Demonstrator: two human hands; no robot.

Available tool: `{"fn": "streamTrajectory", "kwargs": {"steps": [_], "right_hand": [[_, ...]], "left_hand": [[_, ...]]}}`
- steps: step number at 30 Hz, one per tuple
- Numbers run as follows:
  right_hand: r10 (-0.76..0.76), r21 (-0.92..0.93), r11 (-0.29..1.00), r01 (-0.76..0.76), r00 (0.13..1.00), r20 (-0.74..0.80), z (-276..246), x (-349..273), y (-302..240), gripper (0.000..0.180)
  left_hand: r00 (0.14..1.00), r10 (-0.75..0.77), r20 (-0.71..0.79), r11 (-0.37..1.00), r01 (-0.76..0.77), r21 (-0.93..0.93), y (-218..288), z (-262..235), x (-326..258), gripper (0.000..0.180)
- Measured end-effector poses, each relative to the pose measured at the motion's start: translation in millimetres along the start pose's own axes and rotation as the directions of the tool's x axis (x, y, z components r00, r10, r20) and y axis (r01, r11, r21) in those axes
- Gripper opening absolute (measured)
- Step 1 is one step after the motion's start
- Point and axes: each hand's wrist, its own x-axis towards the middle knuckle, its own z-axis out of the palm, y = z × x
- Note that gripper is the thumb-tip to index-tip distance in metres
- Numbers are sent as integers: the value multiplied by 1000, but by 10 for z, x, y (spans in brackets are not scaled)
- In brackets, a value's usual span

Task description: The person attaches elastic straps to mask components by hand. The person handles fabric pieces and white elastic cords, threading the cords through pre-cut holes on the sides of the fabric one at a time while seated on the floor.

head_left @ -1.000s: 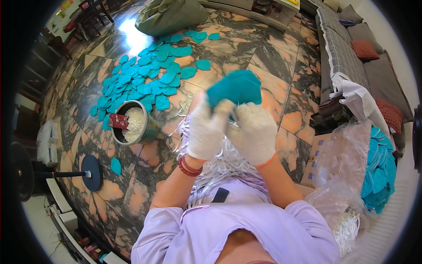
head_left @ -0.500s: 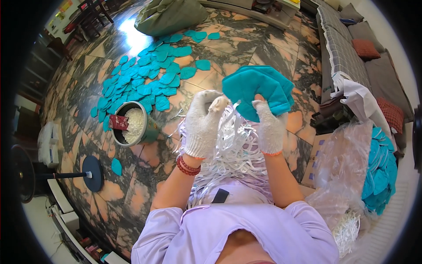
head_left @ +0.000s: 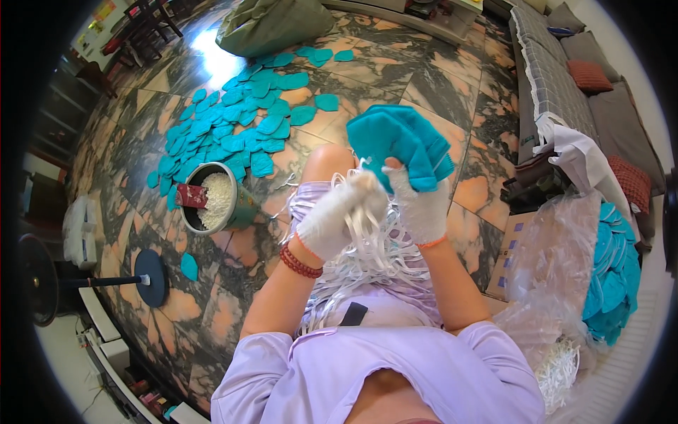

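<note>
My right hand (head_left: 421, 208), in a white knit glove, grips a small stack of teal quilted fabric pieces (head_left: 402, 145), with the thumb pressed on the near face. Just left of the stack's lower edge is my gloved left hand (head_left: 339, 219), closed and smeared by motion. White ribbon strips (head_left: 364, 222) trail from its fingertips, and its exact pinch is blurred. More loose white ribbon (head_left: 374, 265) lies heaped over my lap between the forearms.
Many teal pieces (head_left: 226, 127) spread over the marble floor ahead left. Beside them stands a bucket (head_left: 244, 208) of white granules holding a red block. An olive sack (head_left: 272, 28) sits beyond. At right are a sofa (head_left: 547, 78), plastic sheeting (head_left: 547, 261) and piled teal pieces (head_left: 611, 275).
My left hand has swung slightly right and lower, with ribbon strips now at its fingers. The right hand has shifted a little left, and the teal stack has tilted and folded. A bare knee now shows.
</note>
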Motion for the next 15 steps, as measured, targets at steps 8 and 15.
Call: {"fn": "streamTrajectory", "kwargs": {"steps": [8,15], "right_hand": [[-297,-339,848,408,894,335,26,-470,92,8],[-287,-283,854,437,849,443,-145,-853,323,17]], "left_hand": [[898,301,320,836,-87,-542,343,-371,656,17],[820,525,-229,847,-530,45,259,-303,825,14]]}}
